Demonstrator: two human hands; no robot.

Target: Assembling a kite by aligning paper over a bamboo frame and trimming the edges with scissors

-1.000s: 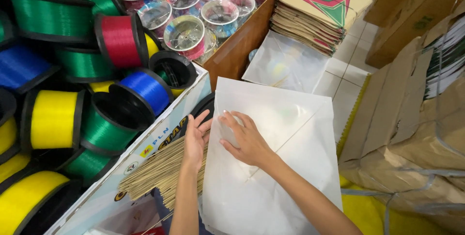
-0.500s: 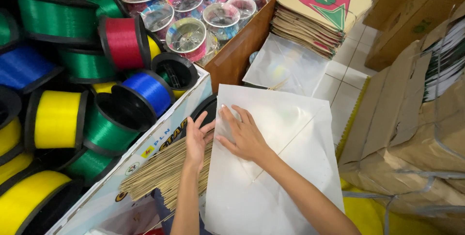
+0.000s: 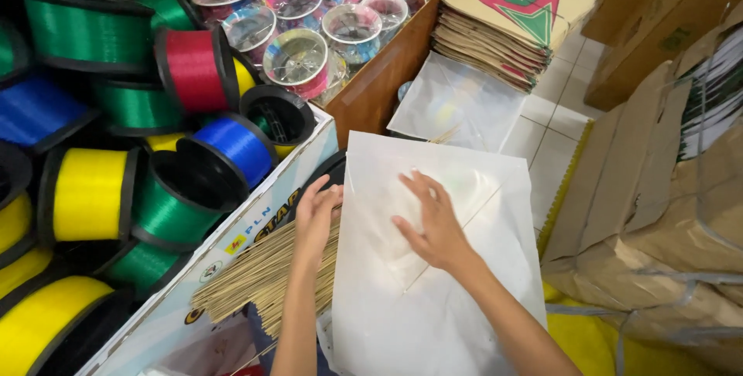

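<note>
Right hand (image 3: 435, 225) lies flat, fingers spread, palm down on a white paper sheet (image 3: 433, 283), pressing rather than gripping; thin sticks show through the paper under it as a faint cross. Left hand (image 3: 316, 217) sits at the sheet's left edge, fingers curled loosely at the paper border and on a bundle of thin bamboo sticks (image 3: 259, 275); cannot tell if it pinches the edge or just touches it. The sheet lies right in front of the person, tilted like a diamond, over the bundle's right end, just beside a cardboard box (image 3: 232, 267) full of coloured thread spools (image 3: 197, 66). To work this well, judging by the pose: keep the right palm flat and pressure even so the thin paper doesn't crease, and keep left fingers low at the border, easy to tear there. Room is tight on the left, with the box wall touching the bundle. Ahead, a wooden crate edge (image 3: 379, 89), another clear-wrapped white sheet (image 3: 464, 105) and a stack of brown printed kites (image 3: 511, 20) sit near. On the right, wrapped brown paper bundles (image 3: 658, 213) are close; a strip of tiled floor (image 3: 557, 136) between is open.
</note>
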